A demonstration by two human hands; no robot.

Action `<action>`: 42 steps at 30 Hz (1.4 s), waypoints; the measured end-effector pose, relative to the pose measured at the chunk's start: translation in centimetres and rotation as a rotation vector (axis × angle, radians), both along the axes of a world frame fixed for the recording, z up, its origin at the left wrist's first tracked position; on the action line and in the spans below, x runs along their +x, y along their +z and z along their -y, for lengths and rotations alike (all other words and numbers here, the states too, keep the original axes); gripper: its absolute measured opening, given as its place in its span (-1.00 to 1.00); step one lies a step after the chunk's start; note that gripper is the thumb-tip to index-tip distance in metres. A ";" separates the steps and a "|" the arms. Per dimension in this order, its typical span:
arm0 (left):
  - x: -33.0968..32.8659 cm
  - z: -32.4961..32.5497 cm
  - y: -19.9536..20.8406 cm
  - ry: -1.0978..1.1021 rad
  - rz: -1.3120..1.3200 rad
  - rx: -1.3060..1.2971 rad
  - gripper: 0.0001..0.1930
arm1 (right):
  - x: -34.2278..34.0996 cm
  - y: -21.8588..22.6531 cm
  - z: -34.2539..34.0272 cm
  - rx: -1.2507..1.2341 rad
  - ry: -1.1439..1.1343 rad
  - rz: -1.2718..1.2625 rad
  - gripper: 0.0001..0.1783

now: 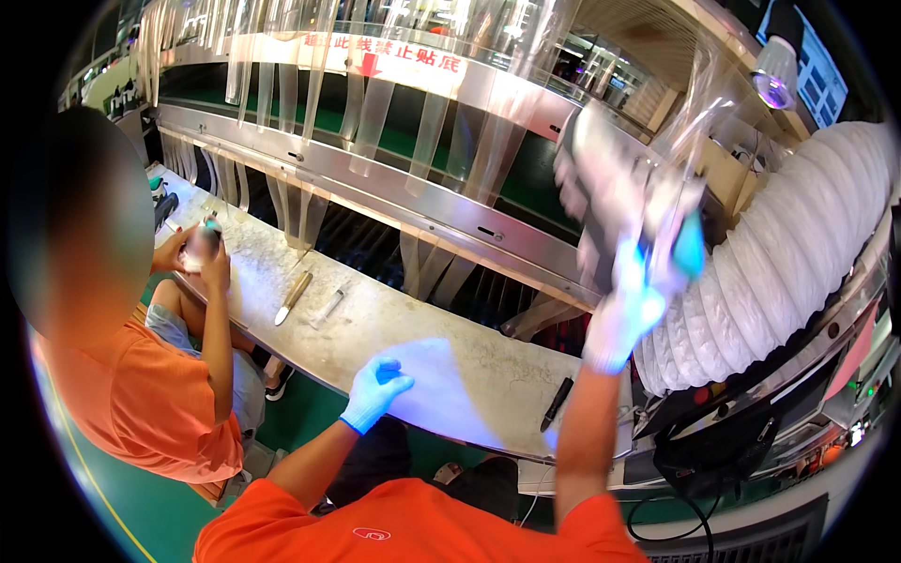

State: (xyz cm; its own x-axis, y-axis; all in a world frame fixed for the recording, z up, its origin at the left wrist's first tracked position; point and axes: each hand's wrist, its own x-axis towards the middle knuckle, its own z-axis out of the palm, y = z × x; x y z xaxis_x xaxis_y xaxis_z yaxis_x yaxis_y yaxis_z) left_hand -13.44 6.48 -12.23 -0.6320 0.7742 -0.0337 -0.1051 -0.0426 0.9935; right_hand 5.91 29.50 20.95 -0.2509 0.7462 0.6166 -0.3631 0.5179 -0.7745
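Observation:
My right hand (631, 314), in a white glove, is raised at the right above the bench and closed on a shoe (605, 178). The shoe is smeared by motion, grey and pinkish white; a teal patch (690, 246) shows beside it. Whether there is more than one shoe, I cannot tell. Over the bench's front edge hovers my left hand (374, 392), gloved too, its fingers loosely curled with nothing seen in them. Bluish light falls on the worktop (526, 375) beside it. A black marker-like pen (557, 403) lies on the bench below my right hand.
A wood-handled knife (294, 298) and a clear syringe-like tube (328, 307) lie on the bench. At the left a co-worker in orange (141, 385) holds a small dark-and-white item. Clear plastic strips (375, 122) hang over a conveyor behind. A white ribbed duct (770, 272) bulges at the right.

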 end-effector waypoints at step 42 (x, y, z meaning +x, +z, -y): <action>9.8 5.3 -15.0 -0.960 0.175 -0.091 -0.63 | 29.4 -22.9 -36.8 -0.667 -1.186 1.725 -0.36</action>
State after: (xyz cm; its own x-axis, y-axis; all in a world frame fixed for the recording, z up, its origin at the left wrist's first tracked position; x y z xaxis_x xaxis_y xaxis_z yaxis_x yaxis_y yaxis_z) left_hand -3.67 1.19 -27.21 0.2843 0.9466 -0.1521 -0.2014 0.2141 0.9558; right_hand 35.32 66.34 -1.98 0.4868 0.8733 0.0169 0.8735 -0.4868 -0.0084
